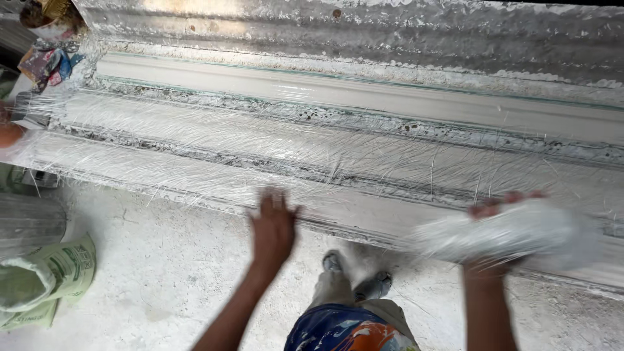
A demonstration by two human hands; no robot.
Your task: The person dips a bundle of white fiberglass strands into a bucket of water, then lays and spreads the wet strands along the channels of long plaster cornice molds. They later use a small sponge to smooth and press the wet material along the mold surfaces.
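Note:
A long white moulded strip [364,97] lies in a low trough across the view, with wet plaster and loose glass fibres [214,140] spread over the rows beside it. My left hand [273,227] is open, palm down, at the near edge of the fibre-covered row, blurred by motion. My right hand [497,214] grips a white bundle of fibres [513,234] held above the near edge at the right.
A corrugated metal sheet [390,32] stands behind the trough. A green-printed sack [45,276] lies on the dusty floor at the left. Another person's arm [10,133] and patterned clothing [42,65] show at the far left. My feet [354,276] stand by the trough.

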